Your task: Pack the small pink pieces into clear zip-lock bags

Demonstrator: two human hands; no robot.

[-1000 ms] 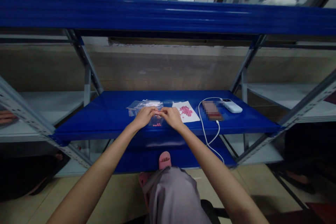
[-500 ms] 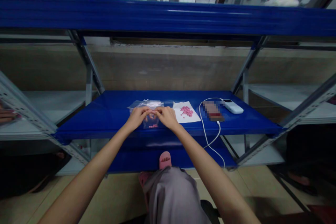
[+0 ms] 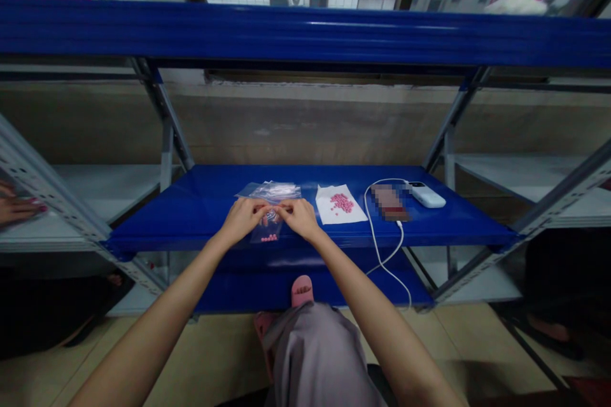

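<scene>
Blue shelf (image 3: 382, 232) before you, a wall (image 3: 305, 121) behind it, your left hand (image 3: 245, 219) and right hand (image 3: 298, 216) pinch the top of a clear bag (image 3: 270, 229) between them at the front edge, pink beads (image 3: 268, 238) at its bottom. More clear bags (image 3: 279, 189) lie just beyond your fingers. Right of your hands, white paper (image 3: 329, 213) carries pink pieces (image 3: 342, 203); farther right sit a blurred phone (image 3: 390, 201), a white cable (image 3: 375, 241) and a white device (image 3: 428, 195).
</scene>
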